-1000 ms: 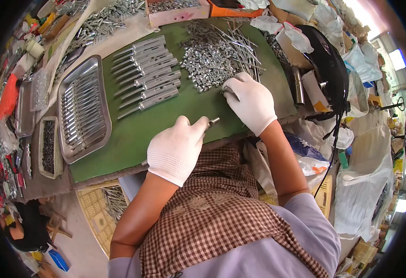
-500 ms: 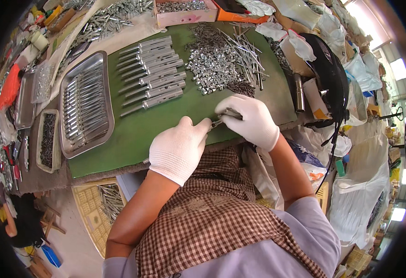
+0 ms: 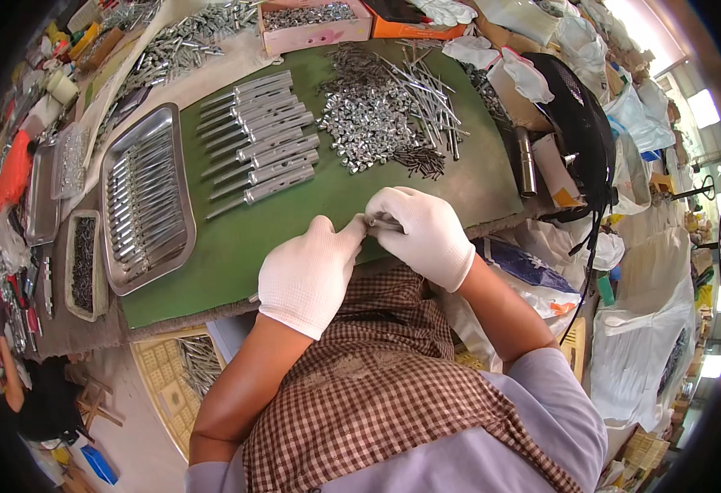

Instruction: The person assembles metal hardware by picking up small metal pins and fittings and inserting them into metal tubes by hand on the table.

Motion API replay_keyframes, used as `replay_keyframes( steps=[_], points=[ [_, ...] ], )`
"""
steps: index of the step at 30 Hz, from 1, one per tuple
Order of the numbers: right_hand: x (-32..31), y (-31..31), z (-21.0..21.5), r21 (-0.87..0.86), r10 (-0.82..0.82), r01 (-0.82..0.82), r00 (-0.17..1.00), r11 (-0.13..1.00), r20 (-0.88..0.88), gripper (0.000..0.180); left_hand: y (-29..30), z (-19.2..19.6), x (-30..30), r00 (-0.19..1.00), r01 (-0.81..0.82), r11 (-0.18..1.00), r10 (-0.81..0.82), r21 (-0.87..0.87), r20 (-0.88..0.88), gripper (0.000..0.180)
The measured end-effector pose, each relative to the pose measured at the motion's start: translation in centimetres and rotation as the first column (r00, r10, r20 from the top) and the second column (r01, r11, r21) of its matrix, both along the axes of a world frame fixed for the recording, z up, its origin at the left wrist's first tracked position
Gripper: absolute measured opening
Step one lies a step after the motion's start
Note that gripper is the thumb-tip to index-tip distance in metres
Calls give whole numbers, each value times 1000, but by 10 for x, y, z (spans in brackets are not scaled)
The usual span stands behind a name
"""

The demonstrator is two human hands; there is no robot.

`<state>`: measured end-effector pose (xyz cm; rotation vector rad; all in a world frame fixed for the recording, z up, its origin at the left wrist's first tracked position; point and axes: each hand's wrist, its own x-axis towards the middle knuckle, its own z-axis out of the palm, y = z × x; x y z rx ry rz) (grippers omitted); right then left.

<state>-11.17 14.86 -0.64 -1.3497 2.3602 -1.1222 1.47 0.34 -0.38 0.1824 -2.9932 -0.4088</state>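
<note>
Both my hands, in white knit gloves, meet over the near edge of the green mat [image 3: 221, 287]. My left hand [image 3: 307, 275] is closed around a slim metal rod; only its end shows beside the wrist. Fingertips of my right hand [image 3: 426, 238] pinch together against the left fingertips, with small grey metal parts [image 3: 387, 223] in them, too covered to name. Beyond lie a row of silver metal tubes with thin rods [image 3: 266, 164], a heap of small silver nut-like pieces [image 3: 360, 123], short dark pins [image 3: 420, 160] and long thin rods [image 3: 430, 99].
On the left stand a steel tray [image 3: 189, 205] of lined-up rods and a narrow box [image 3: 85, 263] of dark small parts. A pink box [image 3: 315, 31] of metal pieces is at the back. To the right sits a black mesh item [image 3: 582, 123]; below is a yellow basket [image 3: 159, 386].
The view has shifted slightly. My right fingers have drawn in against the left fingertips, and the grey parts in them show less. The short dark pins are now more in sight.
</note>
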Motion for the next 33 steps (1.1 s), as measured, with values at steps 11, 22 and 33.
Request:
replay_keyframes(
  steps=[11,22,33],
  points=[
    [-7,-18,8,-383,161,386,495,839,854,23,-1,4,-3,999,14,997,-11,-81,35,26],
    [9,-38,-23,-591,261,422,616,688,743,59,0,8,-6,999,54,993,-53,-104,9,19],
    [-5,-36,-28,-637,553,602,356,482,754,52,-6,7,6,998,-23,993,28,-117,48,19]
  ],
)
